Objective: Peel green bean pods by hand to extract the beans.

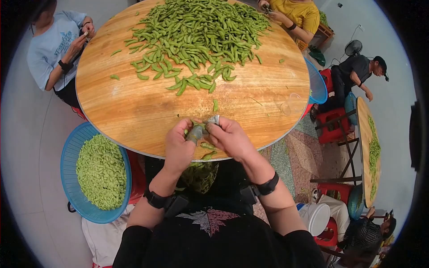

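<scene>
Green pods make up the broad heap (201, 38) at the upper middle of the frame, on the round wooden desk (129, 105). My work is at the near edge, just below the centre, where both hands meet. The left hand (179, 145) is closed, pinching a small green pod (199, 124) between covered thumb and fingers; a grey-green thumb cover (195, 134) hides part of it. The right hand (234, 139) is curled in close beside it, with a silvery finger cover (215, 119) showing; I cannot tell whether its fingertips grip the pod or only press against it.

I judge this to be the opening step of shelling: splitting one pod. The next move calls for steady support from the left and a short push or peel from the right, firm enough to part the husk without crushing the beans.

Two loose pods (208, 155) lie just below the hands, by the rim, and a single pod (216, 105) lies just above them. Pale shelled beans (102, 172) fill the blue basket (70, 196) at lower left, well within sideways reach, I would say.
</scene>
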A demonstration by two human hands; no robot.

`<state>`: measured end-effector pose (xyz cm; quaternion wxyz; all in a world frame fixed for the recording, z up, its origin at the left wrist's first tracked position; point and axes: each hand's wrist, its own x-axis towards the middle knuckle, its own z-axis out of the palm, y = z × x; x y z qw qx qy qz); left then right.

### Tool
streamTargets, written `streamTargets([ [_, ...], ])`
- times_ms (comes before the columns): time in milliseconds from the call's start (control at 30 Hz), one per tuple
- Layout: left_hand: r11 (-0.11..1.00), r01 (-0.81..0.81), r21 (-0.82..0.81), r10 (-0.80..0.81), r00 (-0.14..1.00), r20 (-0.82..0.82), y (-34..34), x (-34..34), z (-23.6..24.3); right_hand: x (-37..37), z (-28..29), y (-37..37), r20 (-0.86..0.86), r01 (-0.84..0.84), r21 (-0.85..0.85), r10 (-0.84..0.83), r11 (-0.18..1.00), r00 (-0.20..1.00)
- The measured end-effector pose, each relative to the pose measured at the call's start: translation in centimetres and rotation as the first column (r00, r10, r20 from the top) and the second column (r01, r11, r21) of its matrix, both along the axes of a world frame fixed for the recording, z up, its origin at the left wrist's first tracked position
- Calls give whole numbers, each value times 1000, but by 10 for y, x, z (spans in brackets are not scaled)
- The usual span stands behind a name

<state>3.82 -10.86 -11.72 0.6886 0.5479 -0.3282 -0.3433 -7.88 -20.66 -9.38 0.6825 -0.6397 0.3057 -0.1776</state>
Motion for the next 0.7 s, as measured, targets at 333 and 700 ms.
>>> streamTargets([
  [333, 964, 261, 42, -253, 866, 432, 6, 7, 6, 54, 9, -87, -449, -285, -866, -387, 411, 805],
  [700, 917, 350, -189, -387, 671, -633, -14, 13, 15, -10, 26, -34, -10, -104, 421, 120, 901, 993],
])
